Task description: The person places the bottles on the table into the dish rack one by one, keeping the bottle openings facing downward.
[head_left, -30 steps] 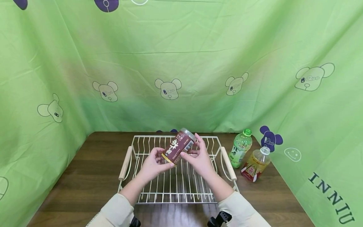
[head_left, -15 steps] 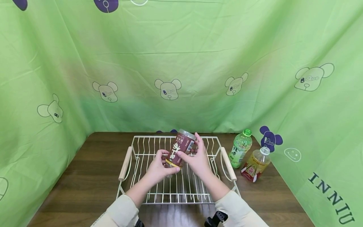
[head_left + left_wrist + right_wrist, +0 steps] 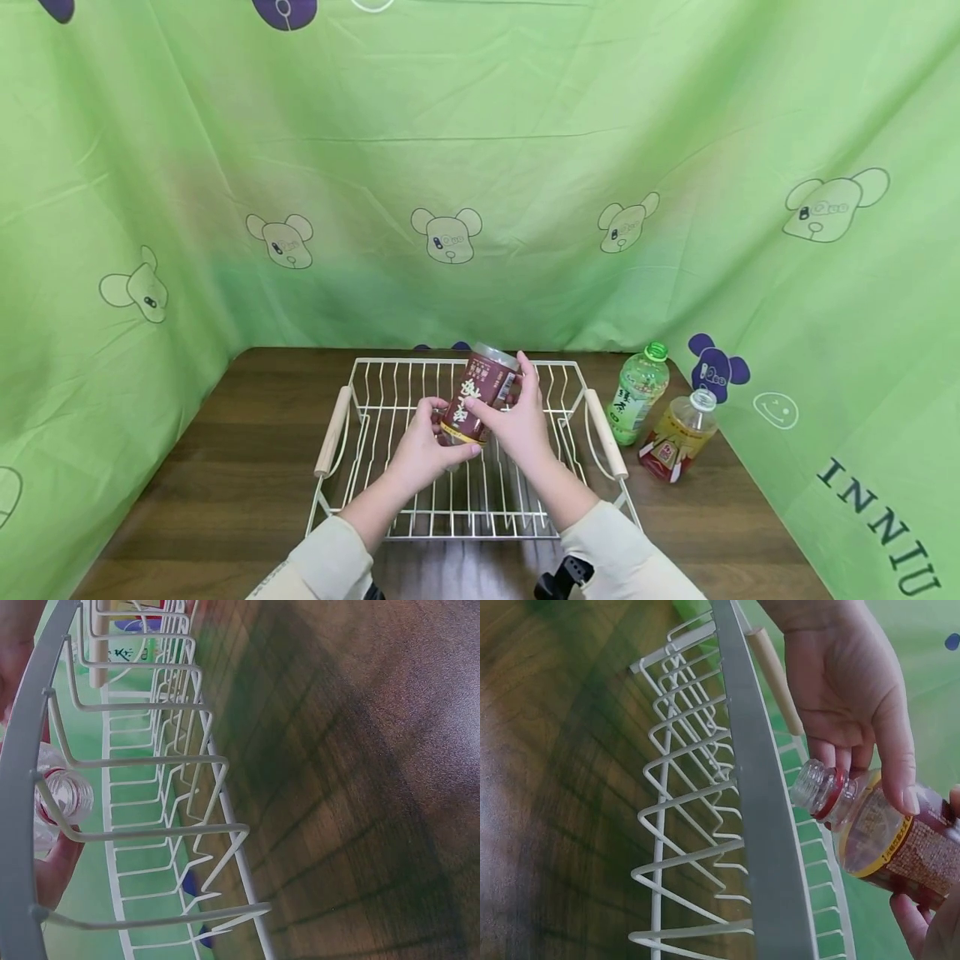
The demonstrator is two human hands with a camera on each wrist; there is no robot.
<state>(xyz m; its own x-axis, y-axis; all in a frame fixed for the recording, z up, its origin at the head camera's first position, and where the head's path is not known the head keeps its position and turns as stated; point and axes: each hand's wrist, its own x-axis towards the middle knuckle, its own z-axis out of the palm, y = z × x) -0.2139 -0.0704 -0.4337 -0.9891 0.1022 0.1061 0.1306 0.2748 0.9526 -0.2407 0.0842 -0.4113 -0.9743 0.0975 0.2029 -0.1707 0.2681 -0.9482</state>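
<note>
Maroon-labelled bottle (image 3: 491, 379) tilts in both hands over the wire rack (image 3: 763, 795), a little toward 12 o'clock from the rack's middle as the head view shows it. Its clear base points to 1 o'clock and its yellow-banded end to 7 o'clock. From the right wrist, the bare threaded neck (image 3: 808, 781) shows, a red ring (image 3: 832, 799) around it. The left hand (image 3: 427, 450) pinches the bottle by the yellow-banded end, between thumb and fingers. The right hand (image 3: 521, 423) grips the body, thumb laid across the label, some fingers hidden behind. Pale sleeves (image 3: 626, 550) cover both forearms. The rack stands on a dark wood table (image 3: 202, 450), with a wooden handle at 9 o'clock and another at 3 o'clock. Just beyond the 3 o'clock handle stands a green bottle (image 3: 637, 396); close by it, toward 4 o'clock, stands a clear bottle (image 3: 677, 442) with a yellow and red label. Green cloth (image 3: 450, 133) printed with bear heads hangs at 12 o'clock.
</note>
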